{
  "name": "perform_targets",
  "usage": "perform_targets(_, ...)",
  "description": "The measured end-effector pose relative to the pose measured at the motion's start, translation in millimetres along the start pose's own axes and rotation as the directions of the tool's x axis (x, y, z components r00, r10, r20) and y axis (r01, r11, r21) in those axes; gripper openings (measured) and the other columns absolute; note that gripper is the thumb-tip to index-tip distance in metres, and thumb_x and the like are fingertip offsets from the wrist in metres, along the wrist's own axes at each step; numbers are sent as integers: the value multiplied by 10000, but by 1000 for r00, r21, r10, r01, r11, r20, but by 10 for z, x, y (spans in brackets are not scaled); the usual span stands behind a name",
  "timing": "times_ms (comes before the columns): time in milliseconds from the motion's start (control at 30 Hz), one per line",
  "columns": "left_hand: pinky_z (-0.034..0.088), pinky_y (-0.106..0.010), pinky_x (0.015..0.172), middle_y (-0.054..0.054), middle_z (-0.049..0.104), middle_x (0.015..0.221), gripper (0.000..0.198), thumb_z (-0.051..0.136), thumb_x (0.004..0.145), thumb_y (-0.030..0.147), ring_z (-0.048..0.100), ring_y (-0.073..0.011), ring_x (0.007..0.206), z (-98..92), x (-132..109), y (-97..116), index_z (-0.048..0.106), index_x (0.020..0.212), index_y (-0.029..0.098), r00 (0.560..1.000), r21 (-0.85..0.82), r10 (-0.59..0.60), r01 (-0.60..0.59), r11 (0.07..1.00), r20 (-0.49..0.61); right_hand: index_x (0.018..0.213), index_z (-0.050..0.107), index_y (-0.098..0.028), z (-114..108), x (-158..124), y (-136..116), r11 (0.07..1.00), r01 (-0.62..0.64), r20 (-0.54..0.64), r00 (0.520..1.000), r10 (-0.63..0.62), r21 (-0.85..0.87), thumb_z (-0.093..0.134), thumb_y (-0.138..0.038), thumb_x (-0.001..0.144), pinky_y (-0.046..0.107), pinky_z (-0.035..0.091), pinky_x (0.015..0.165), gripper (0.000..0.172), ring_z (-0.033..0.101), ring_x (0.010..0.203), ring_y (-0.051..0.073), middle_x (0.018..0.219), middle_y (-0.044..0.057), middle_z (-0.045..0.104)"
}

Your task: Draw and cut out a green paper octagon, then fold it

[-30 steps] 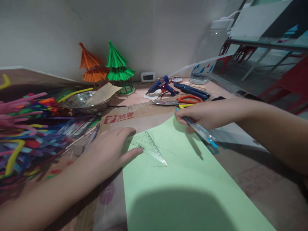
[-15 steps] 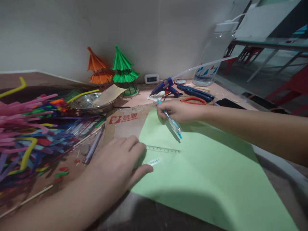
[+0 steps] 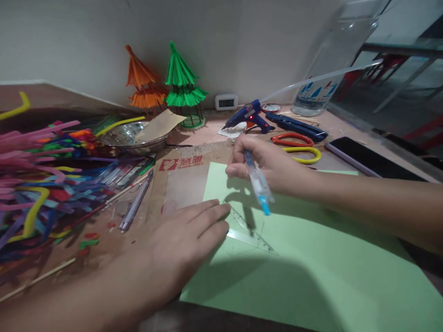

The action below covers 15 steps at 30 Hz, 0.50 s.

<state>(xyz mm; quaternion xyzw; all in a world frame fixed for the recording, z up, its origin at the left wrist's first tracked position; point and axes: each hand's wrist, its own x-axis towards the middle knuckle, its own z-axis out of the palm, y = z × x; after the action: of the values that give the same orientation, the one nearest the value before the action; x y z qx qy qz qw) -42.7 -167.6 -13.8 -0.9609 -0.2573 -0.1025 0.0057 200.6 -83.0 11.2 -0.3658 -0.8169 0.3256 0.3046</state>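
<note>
In the head view, a light green sheet of paper (image 3: 311,276) lies on the work surface. A clear, triangular-looking set square (image 3: 265,244) with ruler markings rests on it. My left hand (image 3: 190,240) lies flat, fingers stretched out, its fingertips at the left end of the set square and partly hiding it. My right hand (image 3: 265,163) is closed around a clear pen (image 3: 256,180) with a blue end, above the upper part of the paper. The blue end points back toward me; the writing tip is hidden by the fingers.
Colourful pipe cleaners (image 3: 38,189) and a metal bowl (image 3: 124,138) fill the left. Behind stand orange (image 3: 141,78) and green (image 3: 183,78) tree-like towers. A glue gun (image 3: 247,115), scissors (image 3: 308,156), a phone (image 3: 370,159) and a bottle (image 3: 321,83) sit right.
The set square has turned and now lies slanted on the paper. My left hand has shifted right, and my right hand has moved slightly nearer with the pen. The view has tilted down.
</note>
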Motion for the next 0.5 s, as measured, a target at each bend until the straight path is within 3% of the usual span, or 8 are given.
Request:
perform_targets(100, 467, -351, 1152, -30, 630, 1490, 448, 421, 968, 82, 584, -213, 1372, 43, -24, -3, 595, 1346, 248, 999, -110, 19, -14, 994, 39, 902, 547, -206, 116, -30, -28, 945, -96, 193, 981, 36, 312, 503, -704, 967, 254, 426, 571, 505, 567, 612, 143, 690, 3, 648)
perform_targets(167, 475, -351, 1148, -7, 650, 1467, 440, 429, 976, 99, 611, -206, 1346, 48, -49, -27, 595, 1345, 271, 999, -154, 19, -14, 988, 33, 977, 610, -183, 188, -33, 22, 893, -187, 230, 968, 97, 409, 359, -768, 982, 235, 391, 512, 636, 507, 545, 122, 634, -4, 618)
perform_targets(300, 522, -353, 1102, -9, 686, 1421, 334, 391, 1069, 196, 656, -213, 1284, 49, -90, -91, 608, 1312, 266, 1000, -159, -20, 16, 987, -18, 1013, 687, -143, 233, -15, 120, 856, -260, 172, 964, 203, 448, 292, -687, 1042, 228, 285, 445, 673, 386, 487, 91, 606, -14, 564)
perform_targets(400, 527, -369, 1095, 0, 710, 1378, 340, 339, 1110, 272, 665, -217, 1255, 70, -68, -116, 617, 1306, 288, 999, -207, -43, 42, 977, -2, 1027, 692, -144, 217, -9, 119, 864, -263, 178, 963, 204, 430, 324, -566, 1080, 226, 300, 458, 562, 395, 500, 85, 640, -16, 573)
perform_targets(500, 506, -342, 1103, -3, 687, 1395, 348, 360, 1099, 223, 634, -205, 1274, 90, -46, -124, 590, 1349, 296, 999, -267, -50, 54, 962, 21, 1021, 691, -145, 209, -21, 92, 900, -213, 169, 973, 159, 380, 343, -488, 1095, 224, 340, 490, 494, 434, 528, 85, 666, -14, 583)
